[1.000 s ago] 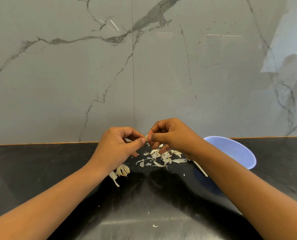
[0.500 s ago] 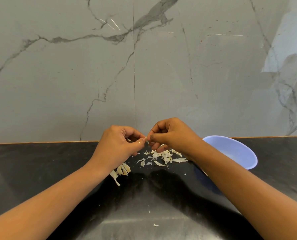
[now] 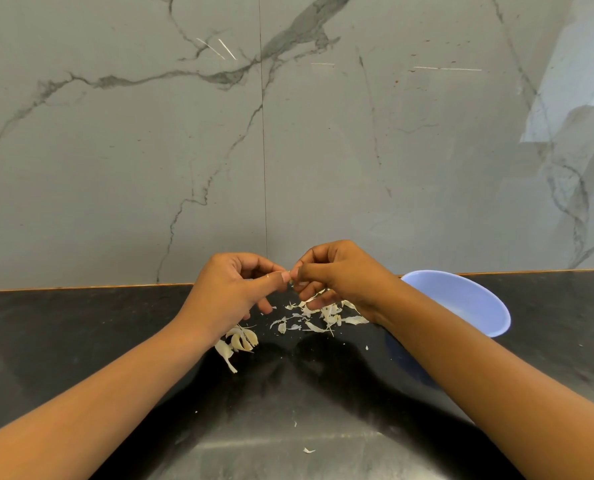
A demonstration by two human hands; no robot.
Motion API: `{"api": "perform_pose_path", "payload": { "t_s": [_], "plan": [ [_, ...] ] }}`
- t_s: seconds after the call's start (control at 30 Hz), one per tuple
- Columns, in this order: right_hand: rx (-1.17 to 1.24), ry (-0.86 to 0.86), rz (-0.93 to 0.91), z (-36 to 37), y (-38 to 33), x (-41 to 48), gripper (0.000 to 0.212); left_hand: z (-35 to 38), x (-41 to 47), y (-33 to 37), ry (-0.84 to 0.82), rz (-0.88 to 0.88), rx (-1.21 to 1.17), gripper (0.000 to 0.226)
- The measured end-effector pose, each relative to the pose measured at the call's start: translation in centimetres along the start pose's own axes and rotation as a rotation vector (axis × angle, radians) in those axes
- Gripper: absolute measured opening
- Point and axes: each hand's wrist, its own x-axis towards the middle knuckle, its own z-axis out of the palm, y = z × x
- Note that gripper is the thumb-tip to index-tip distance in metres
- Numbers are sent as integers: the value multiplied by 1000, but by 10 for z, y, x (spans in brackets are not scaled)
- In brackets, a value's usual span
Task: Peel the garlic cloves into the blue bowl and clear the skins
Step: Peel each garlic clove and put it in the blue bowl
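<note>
Above the back of the dark bench (image 3: 81,341), close to the marble wall (image 3: 115,133), both hands meet fingertip to fingertip

Left hand (image 3: 229,292): thumb and forefinger pinched on a small pale piece, taken to be the garlic clove (image 3: 292,280); the remaining fingers (image 3: 266,308) hang loosely curled below. Right hand (image 3: 337,275): fingers curled in, thumb and forefinger nipping the same piece from the opposite side. The clove is held off the bench and almost wholly covered by fingertips, so I cannot tell how much skin is left on it

Directly beneath the hands: a scatter of skins (image 3: 323,317). Under the left wrist: a small cluster of unpeeled cloves (image 3: 241,341). One stray flake (image 3: 308,450) lies well apart, nearer the person. The blue bowl (image 3: 461,299) sits just right of the right wrist, partly hidden by the forearm, so its contents cannot be made out

Judgement on handling: the clove is light and firm, and small enough to pop out of a pinch, more so once bare and slick. The skin is papery and brittle and tears off in flakes rather than one sheet. Best hold looks to be across the flanks with the left hand, while the right lifts the skin from a pointed end where it stands loose. The loose skins are nearly weightless and may drift, so sweep them together gently rather than pick them up singly
</note>
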Motion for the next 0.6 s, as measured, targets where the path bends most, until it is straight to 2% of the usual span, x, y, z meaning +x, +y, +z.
{"api": "perform_pose_path", "payload": {
  "t_s": [0.1, 0.33, 0.4, 0.5, 0.6],
  "plan": [
    [-100, -9, -39, 2, 0, -1, 8, 0, 1, 0, -7, -66, -71, 9],
    [-114, -33, -26, -3, -2, -2, 10, 0, 3, 0, -7, -216, -309, 9],
    [-143, -45, -40, -6, -3, -2, 13, -1, 4, 1, -6, -232, -371, 8],
    [-151, -54, -69, -6, -4, -4, 4, -1, 4, 1, -5, -240, -425, 8],
    [-153, -22, -105, -1, -3, -3, 7, -1, 4, 1, -7, -234, -424, 10]
  ]
}}
